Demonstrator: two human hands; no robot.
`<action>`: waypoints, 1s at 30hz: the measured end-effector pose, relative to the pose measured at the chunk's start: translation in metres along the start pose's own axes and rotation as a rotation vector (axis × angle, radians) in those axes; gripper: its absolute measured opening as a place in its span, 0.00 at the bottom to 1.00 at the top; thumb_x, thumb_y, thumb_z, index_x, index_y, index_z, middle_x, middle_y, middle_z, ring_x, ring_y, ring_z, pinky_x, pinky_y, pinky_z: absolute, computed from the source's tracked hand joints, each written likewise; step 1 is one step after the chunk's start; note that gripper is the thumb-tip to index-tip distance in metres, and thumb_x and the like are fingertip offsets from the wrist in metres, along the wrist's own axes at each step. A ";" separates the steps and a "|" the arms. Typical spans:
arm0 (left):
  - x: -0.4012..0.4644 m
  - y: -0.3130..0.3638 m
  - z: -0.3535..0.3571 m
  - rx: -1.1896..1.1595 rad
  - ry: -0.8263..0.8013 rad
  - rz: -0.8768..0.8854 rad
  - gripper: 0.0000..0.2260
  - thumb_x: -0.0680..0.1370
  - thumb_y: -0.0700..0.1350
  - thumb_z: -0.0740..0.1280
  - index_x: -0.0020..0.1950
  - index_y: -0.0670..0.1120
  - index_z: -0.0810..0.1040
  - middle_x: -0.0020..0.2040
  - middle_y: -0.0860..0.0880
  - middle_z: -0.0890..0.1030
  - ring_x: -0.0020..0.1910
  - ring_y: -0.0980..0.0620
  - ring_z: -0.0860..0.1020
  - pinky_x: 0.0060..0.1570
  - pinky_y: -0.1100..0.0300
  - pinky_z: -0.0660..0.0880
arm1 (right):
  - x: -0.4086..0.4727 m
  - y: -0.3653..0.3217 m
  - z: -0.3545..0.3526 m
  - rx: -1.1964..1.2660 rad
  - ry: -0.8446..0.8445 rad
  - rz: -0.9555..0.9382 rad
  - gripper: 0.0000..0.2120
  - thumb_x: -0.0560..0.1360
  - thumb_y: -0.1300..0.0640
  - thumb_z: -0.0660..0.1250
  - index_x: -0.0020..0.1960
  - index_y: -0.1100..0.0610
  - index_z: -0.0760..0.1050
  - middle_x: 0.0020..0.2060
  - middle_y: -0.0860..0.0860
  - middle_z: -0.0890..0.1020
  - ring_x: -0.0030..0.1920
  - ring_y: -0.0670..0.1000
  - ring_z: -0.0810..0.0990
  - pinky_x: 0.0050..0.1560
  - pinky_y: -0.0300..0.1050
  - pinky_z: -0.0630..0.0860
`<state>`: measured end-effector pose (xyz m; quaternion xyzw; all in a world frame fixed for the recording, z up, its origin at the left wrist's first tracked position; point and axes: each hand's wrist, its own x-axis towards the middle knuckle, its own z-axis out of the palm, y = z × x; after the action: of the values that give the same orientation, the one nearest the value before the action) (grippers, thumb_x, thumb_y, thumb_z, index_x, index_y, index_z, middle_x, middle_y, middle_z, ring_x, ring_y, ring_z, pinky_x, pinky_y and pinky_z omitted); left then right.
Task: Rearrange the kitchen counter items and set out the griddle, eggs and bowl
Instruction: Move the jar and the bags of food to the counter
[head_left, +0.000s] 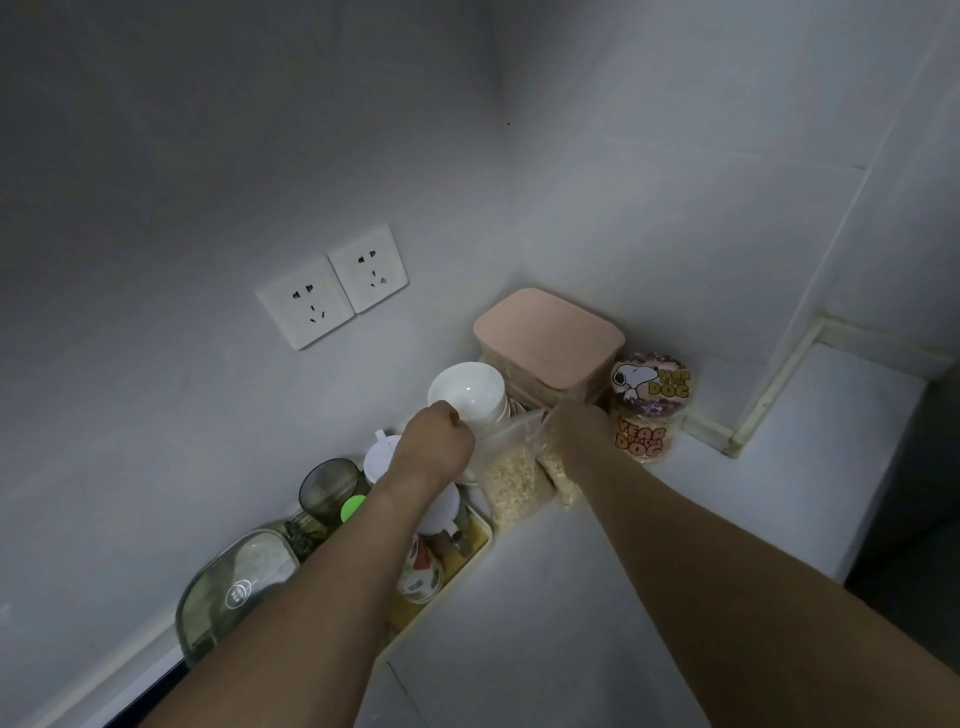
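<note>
A: Fingers, left to right: how are they set?

B: The left hand (435, 441) is curled, pinching the near rim of the white bowl (467, 389), tilting it clear of the crowded yellow tray (470, 551) beside the glass lid (236, 582). The right hand (579, 428) grips the top of an oat bag (511, 483), probably steadying it.

A: Where is the bowl?

B: At the back corner, against the pink box (550, 338); griddle and eggs unseen.
</note>
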<state>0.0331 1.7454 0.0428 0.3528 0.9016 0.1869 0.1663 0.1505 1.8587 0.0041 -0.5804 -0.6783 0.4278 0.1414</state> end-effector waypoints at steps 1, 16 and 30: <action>-0.001 0.002 0.000 0.002 -0.006 0.006 0.14 0.80 0.39 0.55 0.62 0.38 0.75 0.61 0.40 0.77 0.60 0.42 0.74 0.51 0.60 0.67 | -0.003 0.004 -0.005 -0.048 -0.033 -0.071 0.14 0.79 0.62 0.61 0.64 0.62 0.71 0.58 0.54 0.79 0.56 0.50 0.79 0.50 0.38 0.74; -0.084 0.050 -0.069 0.118 0.180 0.186 0.12 0.82 0.41 0.55 0.60 0.39 0.73 0.62 0.41 0.73 0.59 0.42 0.73 0.52 0.56 0.69 | -0.098 -0.051 -0.094 0.063 0.042 -0.353 0.09 0.76 0.60 0.60 0.54 0.61 0.75 0.49 0.57 0.77 0.52 0.59 0.75 0.48 0.45 0.72; -0.209 0.089 -0.211 0.291 0.429 0.408 0.16 0.83 0.47 0.55 0.66 0.38 0.69 0.67 0.38 0.71 0.66 0.39 0.69 0.64 0.53 0.65 | -0.238 -0.114 -0.186 0.062 0.187 -0.662 0.23 0.78 0.58 0.56 0.73 0.60 0.62 0.69 0.57 0.69 0.66 0.56 0.70 0.64 0.45 0.66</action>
<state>0.1385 1.6138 0.3035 0.4987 0.8442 0.1553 -0.1203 0.2705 1.7247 0.2714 -0.3612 -0.8006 0.3241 0.3516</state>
